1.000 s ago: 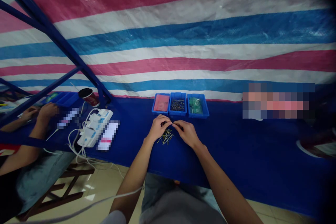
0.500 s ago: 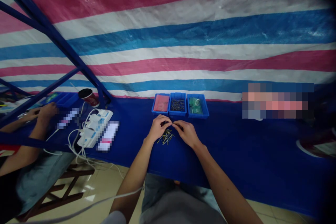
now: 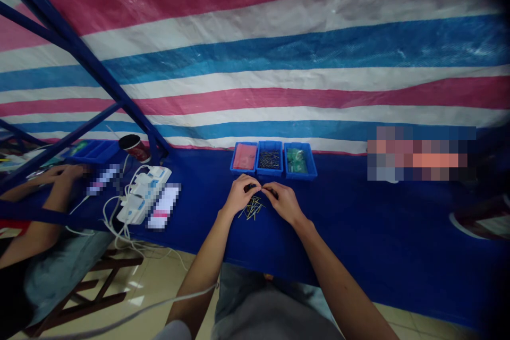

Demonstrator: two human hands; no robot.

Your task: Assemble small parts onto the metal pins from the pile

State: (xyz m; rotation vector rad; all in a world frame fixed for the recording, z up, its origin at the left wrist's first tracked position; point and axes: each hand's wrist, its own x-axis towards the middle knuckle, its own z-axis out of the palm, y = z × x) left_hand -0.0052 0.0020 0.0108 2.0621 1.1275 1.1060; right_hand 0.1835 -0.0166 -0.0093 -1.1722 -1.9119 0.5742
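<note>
Fingertip to fingertip, my left hand (image 3: 240, 194) and my right hand (image 3: 282, 199) meet just in front of the blue bins. Both are closed in a pinch; whatever lies between the fingertips is too small to make out. Below them a loose pile of thin, metallic, screw-like pieces (image 3: 252, 208) lies on the blue table (image 3: 271, 244). Behind my hands, a blue bin (image 3: 271, 172) holds many dark thin pieces of similar shape. To its left, another bin (image 3: 243, 171) contains pink sheets or bags (image 3: 244, 156). The right-hand bin (image 3: 302, 176) has green-tinted clear bags (image 3: 296, 159) in it.
A white power strip (image 3: 145, 194) with tangled cables and a blurred-out phone (image 3: 164, 207) lie on the left. A dark-lidded cup (image 3: 135, 147) stands by the blue metal frame (image 3: 137, 111). Farther left are another person's hands (image 3: 66, 174). Another cup (image 3: 482, 218) is at the right.
My hands stay pinched together at nearly the same spot above the pile. On the left, the other person's hands have shifted slightly lower.
</note>
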